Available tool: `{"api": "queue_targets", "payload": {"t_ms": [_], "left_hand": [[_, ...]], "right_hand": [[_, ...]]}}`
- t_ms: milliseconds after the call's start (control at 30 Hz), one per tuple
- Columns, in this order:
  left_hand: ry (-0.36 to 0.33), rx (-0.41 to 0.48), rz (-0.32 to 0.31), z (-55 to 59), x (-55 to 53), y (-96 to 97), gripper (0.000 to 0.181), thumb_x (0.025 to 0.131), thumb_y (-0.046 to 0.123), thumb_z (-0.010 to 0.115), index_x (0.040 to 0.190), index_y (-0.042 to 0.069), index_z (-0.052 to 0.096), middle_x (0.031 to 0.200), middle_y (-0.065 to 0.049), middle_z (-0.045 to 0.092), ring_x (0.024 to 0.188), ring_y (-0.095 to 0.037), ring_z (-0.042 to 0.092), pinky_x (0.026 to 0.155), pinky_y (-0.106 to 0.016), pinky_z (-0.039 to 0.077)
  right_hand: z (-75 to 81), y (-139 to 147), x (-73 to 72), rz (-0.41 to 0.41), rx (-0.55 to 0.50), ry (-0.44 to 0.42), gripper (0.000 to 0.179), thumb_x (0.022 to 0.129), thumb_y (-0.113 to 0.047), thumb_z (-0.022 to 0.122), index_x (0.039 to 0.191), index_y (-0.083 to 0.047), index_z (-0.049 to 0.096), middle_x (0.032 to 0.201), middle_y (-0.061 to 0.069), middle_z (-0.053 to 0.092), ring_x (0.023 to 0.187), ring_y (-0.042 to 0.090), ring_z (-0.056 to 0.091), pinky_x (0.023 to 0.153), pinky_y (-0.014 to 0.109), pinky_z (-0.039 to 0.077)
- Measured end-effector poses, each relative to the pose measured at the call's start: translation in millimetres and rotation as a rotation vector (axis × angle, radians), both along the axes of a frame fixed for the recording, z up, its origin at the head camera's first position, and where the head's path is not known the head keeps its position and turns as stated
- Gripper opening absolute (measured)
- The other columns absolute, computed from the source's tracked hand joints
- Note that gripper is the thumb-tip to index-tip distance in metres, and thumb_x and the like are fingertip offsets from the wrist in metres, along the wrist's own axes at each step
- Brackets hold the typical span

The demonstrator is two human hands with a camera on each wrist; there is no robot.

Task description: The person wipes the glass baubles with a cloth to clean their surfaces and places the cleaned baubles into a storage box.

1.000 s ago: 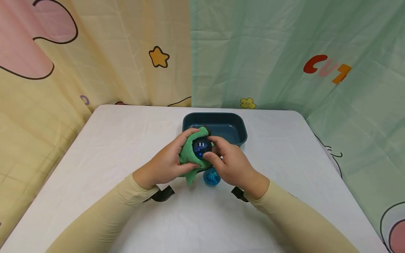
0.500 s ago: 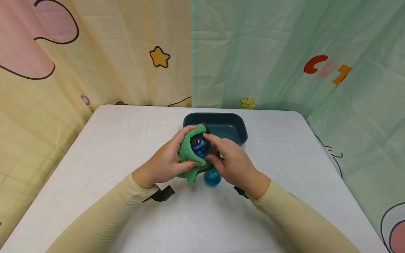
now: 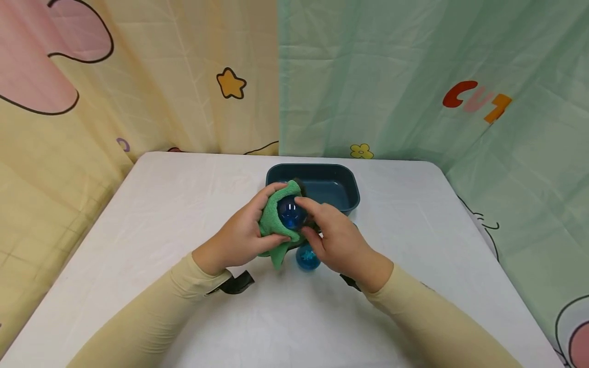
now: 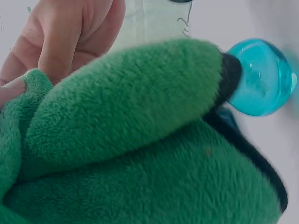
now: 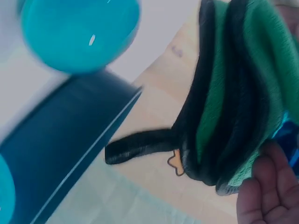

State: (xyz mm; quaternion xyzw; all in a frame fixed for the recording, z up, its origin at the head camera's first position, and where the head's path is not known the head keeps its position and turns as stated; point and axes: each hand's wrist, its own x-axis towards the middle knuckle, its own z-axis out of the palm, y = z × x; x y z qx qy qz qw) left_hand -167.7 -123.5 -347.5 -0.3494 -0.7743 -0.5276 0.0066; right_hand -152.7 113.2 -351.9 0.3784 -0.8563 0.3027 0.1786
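Observation:
My left hand [image 3: 244, 230] grips a green plush cloth [image 3: 271, 217] with dark edging, folded around a shiny blue ball [image 3: 291, 212]. From the other side my right hand [image 3: 338, 237] pinches the ball's edge between thumb and fingers. In the right wrist view only a little of the blue ball [image 5: 290, 135] shows past the fingers [image 5: 268, 186]; the left wrist view has it hidden behind the cloth [image 4: 126, 93]. Just below the hands, a clear light-blue ball [image 3: 308, 257] with something sparkly inside rests on the white table.
Behind the hands stands a dark blue rectangular basin [image 3: 352, 199], its near left part covered by them. At the right wrist view's left edge a round teal thing [image 5: 4, 186] is partly cut off. Printed curtains [image 3: 391, 92] hang behind the white table [image 3: 193, 189].
The blue ball's reflections have shifted within the cloth. My right thumb has slid from the ball's front to its lower right edge. My left hand has hardly moved.

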Motion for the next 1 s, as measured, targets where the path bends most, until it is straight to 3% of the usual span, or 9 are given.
{"api": "queue_targets", "payload": {"t_ms": [67,100,300,367,500,667,767,867,1000], "left_hand": [[-0.001,0.001,-0.010,-0.3,0.0,-0.3,0.088,0.089,-0.001,0.081,0.160,0.010,0.031,0.153,-0.012,0.051,0.125,-0.025,0.060,0.102,-0.028,0.054],[-0.001,0.002,-0.014,-0.3,0.0,-0.2,0.087,0.089,-0.002,0.081,0.160,0.009,0.031,0.154,-0.012,0.051,0.126,-0.025,0.060,0.103,-0.027,0.054],[0.009,-0.021,-0.013,0.9,1.2,1.3,0.087,0.089,-0.002,0.080,0.160,0.010,0.031,0.153,-0.011,0.051,0.128,-0.025,0.058,0.106,-0.031,0.052],[0.013,-0.030,-0.006,1.0,1.8,1.5,0.087,0.089,-0.002,0.081,0.160,0.009,0.031,0.153,-0.012,0.051,0.128,-0.026,0.058,0.106,-0.033,0.052],[0.024,-0.032,0.012,0.3,2.0,0.5,0.087,0.089,-0.001,0.081,0.160,0.009,0.032,0.153,-0.013,0.051,0.129,-0.026,0.058,0.105,-0.034,0.053],[0.030,-0.026,0.021,-0.1,1.2,-2.1,0.088,0.088,-0.001,0.082,0.160,0.009,0.032,0.152,-0.012,0.052,0.126,-0.025,0.060,0.103,-0.030,0.054],[0.017,-0.024,0.004,0.4,1.1,-2.5,0.088,0.089,0.000,0.082,0.161,0.010,0.031,0.154,-0.011,0.051,0.126,-0.025,0.060,0.103,-0.028,0.053],[0.004,-0.020,-0.018,1.1,1.3,-1.8,0.088,0.090,0.000,0.081,0.162,0.010,0.030,0.156,-0.011,0.049,0.128,-0.025,0.059,0.103,-0.027,0.053],[-0.003,-0.012,-0.024,1.8,1.8,-0.7,0.088,0.090,-0.001,0.081,0.161,0.010,0.030,0.154,-0.012,0.050,0.128,-0.025,0.059,0.104,-0.027,0.052]], "right_hand": [[0.2,0.0,-0.7,-0.031,0.029,0.059,0.059,0.095,-0.006,0.076,0.148,0.000,0.050,0.102,0.012,0.069,0.087,0.022,0.064,0.074,0.033,0.057],[0.6,-0.3,-0.7,-0.040,0.024,0.049,0.059,0.095,-0.008,0.077,0.147,0.000,0.051,0.100,0.011,0.071,0.086,0.021,0.064,0.073,0.033,0.058],[3.3,-3.1,0.4,-0.036,-0.169,-0.294,0.044,0.103,-0.013,0.068,0.142,0.003,0.055,0.095,0.006,0.075,0.082,0.015,0.067,0.073,0.030,0.060],[2.8,-3.9,0.5,-0.042,-0.221,-0.329,0.041,0.104,-0.012,0.067,0.140,0.002,0.056,0.096,0.007,0.075,0.082,0.015,0.066,0.074,0.029,0.059],[0.5,-3.8,-0.3,-0.032,-0.212,-0.159,0.054,0.096,-0.010,0.077,0.142,0.004,0.053,0.100,0.010,0.074,0.087,0.018,0.070,0.079,0.034,0.063],[-1.5,0.4,-4.7,0.021,-0.051,0.152,0.063,0.087,-0.003,0.083,0.144,0.002,0.056,0.105,0.011,0.075,0.093,0.024,0.070,0.082,0.038,0.062],[-1.1,2.2,-6.1,0.026,0.013,0.230,0.062,0.087,-0.002,0.083,0.144,0.002,0.058,0.105,0.011,0.076,0.092,0.026,0.070,0.080,0.039,0.060],[0.9,1.8,-5.4,0.019,-0.008,0.121,0.060,0.089,-0.005,0.082,0.143,0.005,0.057,0.100,0.010,0.076,0.088,0.022,0.071,0.077,0.034,0.061],[3.2,0.1,-3.0,0.012,-0.118,-0.202,0.048,0.099,-0.008,0.073,0.141,0.007,0.055,0.093,0.007,0.075,0.080,0.015,0.067,0.072,0.029,0.060]]}}
